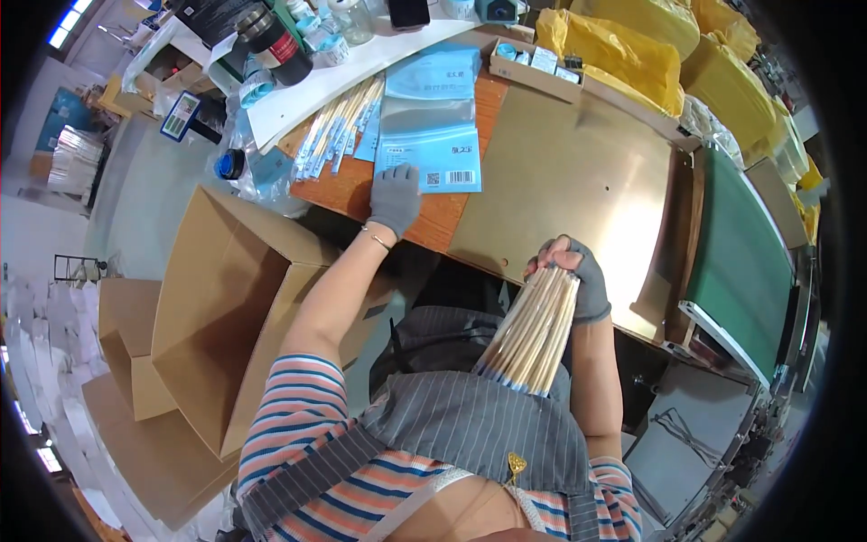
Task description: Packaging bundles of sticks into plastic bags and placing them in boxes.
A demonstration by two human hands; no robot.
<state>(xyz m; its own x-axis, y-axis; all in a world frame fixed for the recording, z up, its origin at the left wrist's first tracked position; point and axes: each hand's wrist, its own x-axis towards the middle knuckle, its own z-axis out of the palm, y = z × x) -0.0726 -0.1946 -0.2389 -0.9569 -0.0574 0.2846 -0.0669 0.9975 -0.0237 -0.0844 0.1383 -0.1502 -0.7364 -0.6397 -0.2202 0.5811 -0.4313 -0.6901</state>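
Observation:
My left hand (395,200), in a grey glove, is at the lower left corner of a blue and clear flat plastic pouch (433,149) on the orange-brown tabletop. Its fingers are curled closed at the pouch's edge; their tips are hidden. More blue pouches (442,72) lie behind it. Wearing a grey fingerless glove, my right hand (578,275) grips a bundle of slim, pale sticks (533,330) in clear sleeves by one end. The bundle hangs toward my apron, its bluish ends lowest. Similar wrapped sticks (339,126) lie in a loose pile left of the pouches.
A brass-coloured metal plate (560,172) covers the right of the table, beside a green conveyor belt (741,262). Open cardboard boxes (226,307) stand at my left. A white shelf (316,90) holds a dark flask (273,45). Yellow bags (623,59) line the back right.

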